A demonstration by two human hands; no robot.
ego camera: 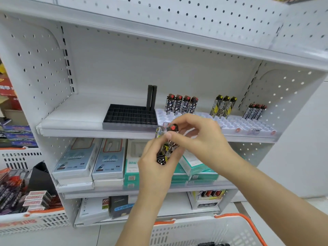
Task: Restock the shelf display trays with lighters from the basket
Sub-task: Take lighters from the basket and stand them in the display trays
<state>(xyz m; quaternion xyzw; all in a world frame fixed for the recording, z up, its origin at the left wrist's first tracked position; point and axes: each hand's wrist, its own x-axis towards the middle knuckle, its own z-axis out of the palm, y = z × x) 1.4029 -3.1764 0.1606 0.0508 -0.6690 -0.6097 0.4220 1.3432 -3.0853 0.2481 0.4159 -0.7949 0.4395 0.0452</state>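
My left hand (156, 167) grips a bunch of patterned lighters (164, 151) in front of the middle shelf. My right hand (197, 135) pinches the red-topped head of one lighter (172, 128) in that bunch. On the shelf a black display tray (130, 116) holds two tall black lighters (151, 97). Beside it white trays (234, 123) carry star-patterned lighters (181, 103), yellow-and-black lighters (223, 105) and a small dark group (254, 110). The white basket with orange rim (213, 229) is at the bottom, dark lighters (213, 244) just showing inside.
Data cable boxes (88, 158) and teal boxes (195, 167) fill the shelf below. A second basket (26, 201) with packets stands at the left. The left half of the middle shelf (74, 112) is bare white metal.
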